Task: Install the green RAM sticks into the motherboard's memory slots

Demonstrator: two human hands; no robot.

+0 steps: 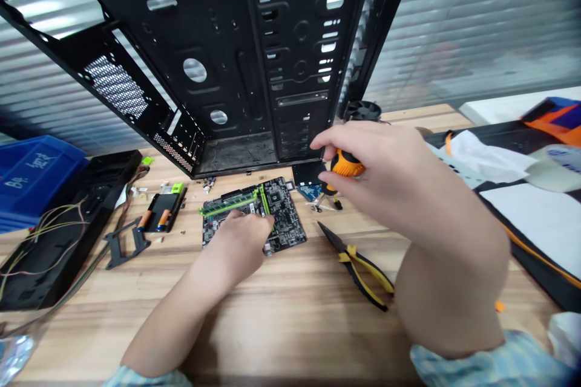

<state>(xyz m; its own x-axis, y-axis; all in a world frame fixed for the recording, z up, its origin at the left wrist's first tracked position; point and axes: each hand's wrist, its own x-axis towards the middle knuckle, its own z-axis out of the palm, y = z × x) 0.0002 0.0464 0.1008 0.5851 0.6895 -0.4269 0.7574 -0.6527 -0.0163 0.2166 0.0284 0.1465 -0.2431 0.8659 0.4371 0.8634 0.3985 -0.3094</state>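
The motherboard (285,221) lies flat on the wooden table, with a green-edged memory stick (233,201) in its slots. My left hand (242,239) is over the front of the board, fingers curled down near the green slots. Its fingertips are hidden, so I cannot see what they grip. Between the thumb and fingers of my right hand (363,163) is a screwdriver with an orange and black handle (345,164), to the right of the board. The screwdriver's tip points down near a few small screws (316,207). Yellow-handled long-nose pliers (358,269) lie below it.
A black computer case (213,60) stands open behind the board. At left are a blue bin (39,178), a black panel with loose wires (40,272), a black bracket (127,245) and a battery holder (163,208). White paper (535,224) and a fan (363,110) are to the right.
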